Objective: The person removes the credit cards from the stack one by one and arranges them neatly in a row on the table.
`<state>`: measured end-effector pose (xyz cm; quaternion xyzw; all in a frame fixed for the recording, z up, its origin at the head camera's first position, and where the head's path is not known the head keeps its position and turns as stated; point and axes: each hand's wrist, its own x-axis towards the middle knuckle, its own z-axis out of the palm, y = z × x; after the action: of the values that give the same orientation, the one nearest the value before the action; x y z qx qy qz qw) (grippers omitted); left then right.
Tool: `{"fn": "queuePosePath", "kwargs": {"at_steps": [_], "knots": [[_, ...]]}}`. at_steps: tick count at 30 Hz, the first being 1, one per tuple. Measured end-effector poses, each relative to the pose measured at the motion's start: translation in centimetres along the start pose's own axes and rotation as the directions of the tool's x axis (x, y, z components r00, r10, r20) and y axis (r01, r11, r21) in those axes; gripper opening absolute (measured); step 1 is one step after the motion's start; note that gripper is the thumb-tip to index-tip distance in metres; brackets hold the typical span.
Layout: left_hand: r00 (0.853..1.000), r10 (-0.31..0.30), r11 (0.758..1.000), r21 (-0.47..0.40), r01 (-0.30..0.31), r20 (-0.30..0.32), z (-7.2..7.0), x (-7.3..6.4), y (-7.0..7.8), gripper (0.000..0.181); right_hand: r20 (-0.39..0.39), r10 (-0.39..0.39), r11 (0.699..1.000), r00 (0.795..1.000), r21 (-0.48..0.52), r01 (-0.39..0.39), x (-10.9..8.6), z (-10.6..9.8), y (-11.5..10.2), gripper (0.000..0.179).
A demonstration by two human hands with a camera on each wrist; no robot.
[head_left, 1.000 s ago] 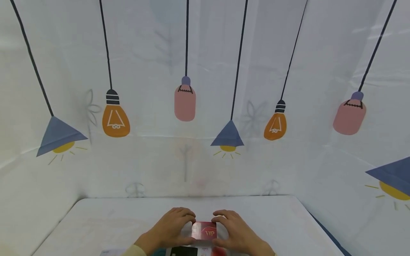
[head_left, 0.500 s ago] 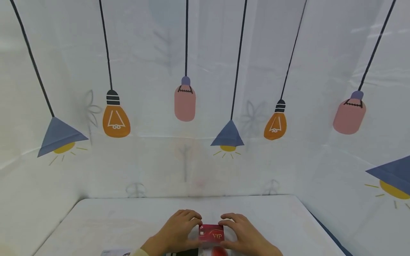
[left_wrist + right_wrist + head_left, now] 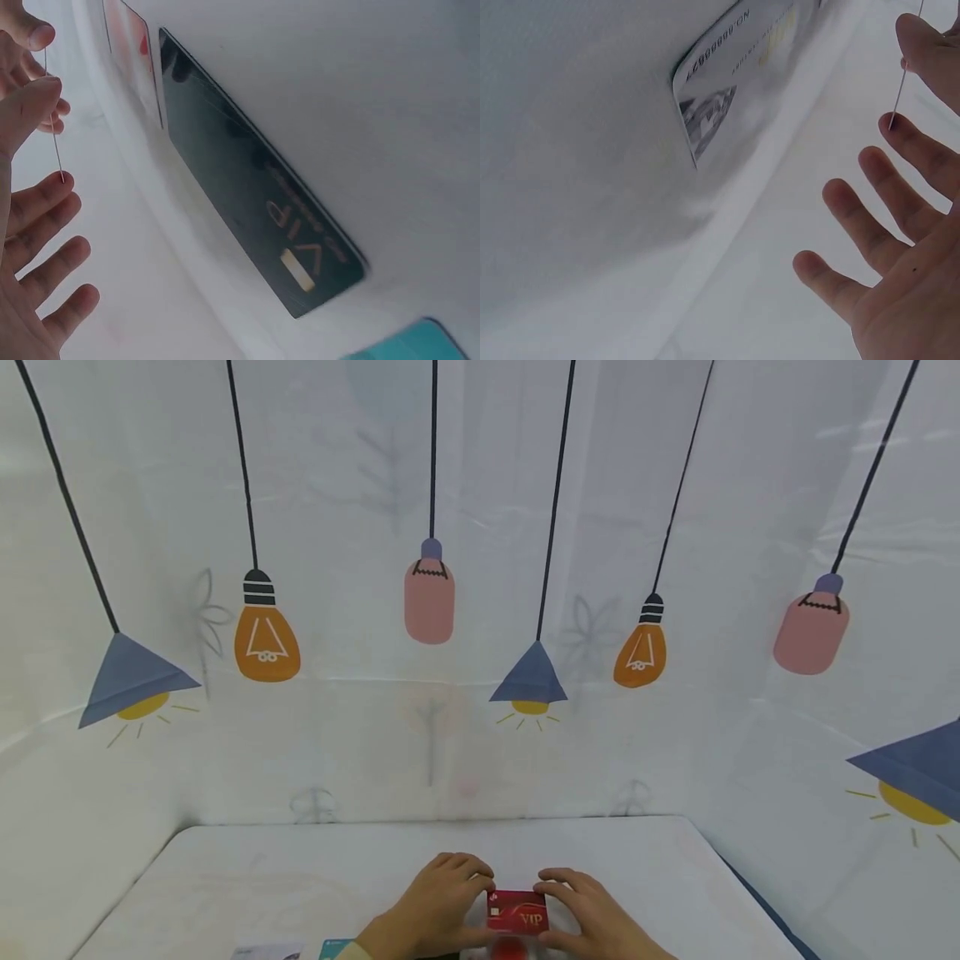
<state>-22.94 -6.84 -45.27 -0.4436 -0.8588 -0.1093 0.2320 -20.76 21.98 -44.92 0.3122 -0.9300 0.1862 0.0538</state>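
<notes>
A red VIP card point(image 3: 517, 912) is held up between both hands in the head view. My left hand point(image 3: 441, 903) pinches its left side between thumb and index finger. At the card's right side, my right hand point(image 3: 588, 914) grips it the same way, its other fingers spread. From the left wrist view the card point(image 3: 56, 154) appears edge-on as a thin line. Beneath the hands lie a black VIP card point(image 3: 240, 157) and a pale card with a red patch point(image 3: 133, 49).
A teal card point(image 3: 412, 346) lies beside the black one. A white card with a dark picture point(image 3: 720, 105) rests on the white table point(image 3: 300, 877) in the right wrist view. Another pale card point(image 3: 267, 952) sits at the lower left. A lamp-printed curtain point(image 3: 360, 735) hangs behind.
Both hands and the red card have shifted right and slightly down in the head view. The card's glare is gone, and more of the teal card now shows at the left.
</notes>
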Motion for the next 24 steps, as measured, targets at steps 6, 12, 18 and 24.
{"fn": "queuePosePath", "kwargs": {"at_steps": [6, 12, 18, 24], "knots": [[1.000, -0.001, 1.000, 0.023, 0.000, 0.018, 0.2, 1.1, 0.5, 0.050, -0.049, -0.030, 0.999, 0.998, -0.029, 0.029, -0.9, -0.6, 0.5, 0.060], [1.000, -0.002, 1.000, 0.017, 0.002, 0.027, 0.7, 1.9, 1.1, 0.050, -0.051, -0.007, 1.000, 0.999, -0.023, 0.006, -1.7, -1.0, 0.9, 0.059], [1.000, 0.003, 1.000, 0.023, -0.004, 0.031, 1.0, 2.4, 1.6, 0.049, -0.055, 0.018, 0.999, 0.998, -0.034, -0.019, -2.4, -1.1, 1.5, 0.062], [1.000, 0.023, 0.997, 0.074, -0.023, 0.002, 1.7, 3.2, 1.9, 0.051, -0.123, -0.044, 0.996, 0.991, -0.080, 0.034, -2.9, -1.2, 2.4, 0.057]]}}
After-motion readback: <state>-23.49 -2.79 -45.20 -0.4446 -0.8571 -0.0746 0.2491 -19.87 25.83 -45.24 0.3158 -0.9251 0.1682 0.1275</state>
